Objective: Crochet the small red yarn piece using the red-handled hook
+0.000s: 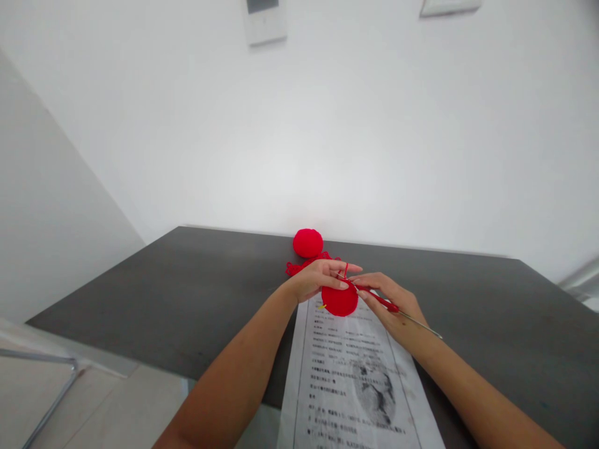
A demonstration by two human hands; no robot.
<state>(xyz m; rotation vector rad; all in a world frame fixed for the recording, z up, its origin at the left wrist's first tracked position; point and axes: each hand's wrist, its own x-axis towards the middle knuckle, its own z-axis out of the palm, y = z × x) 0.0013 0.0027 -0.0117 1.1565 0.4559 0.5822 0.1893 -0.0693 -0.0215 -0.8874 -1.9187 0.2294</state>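
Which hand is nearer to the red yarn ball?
Left. The left hand is just on the near side of the red yarn ball; the right hand is farther from it, off to the right.

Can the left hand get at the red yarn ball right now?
Probably yes: the red yarn ball sits just beyond the left hand, with loose red yarn partly between, but that hand is holding the red crocheted disc.
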